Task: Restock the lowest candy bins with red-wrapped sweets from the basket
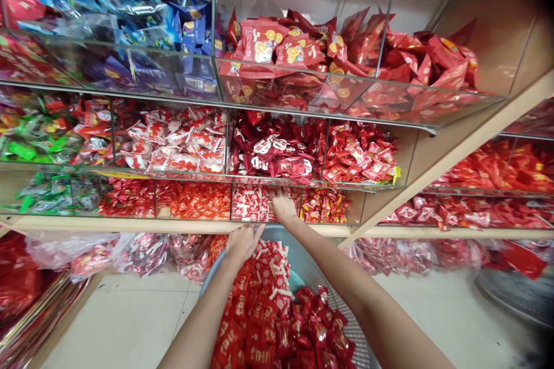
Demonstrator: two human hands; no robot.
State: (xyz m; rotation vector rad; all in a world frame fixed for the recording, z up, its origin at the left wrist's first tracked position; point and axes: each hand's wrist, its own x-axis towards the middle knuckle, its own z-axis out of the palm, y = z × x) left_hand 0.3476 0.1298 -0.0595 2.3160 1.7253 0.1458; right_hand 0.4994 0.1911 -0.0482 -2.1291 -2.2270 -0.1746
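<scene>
Our left hand (pixel 242 244) is at the far rim of the blue-green basket (pixel 298 278), its fingers bent; we cannot tell how firmly it grips. Our right hand (pixel 283 207) reaches just beyond that rim into the low shelf bin of red-and-white sweets (pixel 251 203), at their right side; its fingertips are too unclear for us to say whether they hold any.

The basket lies below both hands and between our forearms. In it we see small red-and-white sweets (pixel 280 271) nearest the hands, red packets with gold lettering (pixel 255 323) at left and shiny dark red sweets (pixel 318 328) at right.

Above the bin sit maroon packets (pixel 277 150), then red packets with orange slices (pixel 264 40).
</scene>
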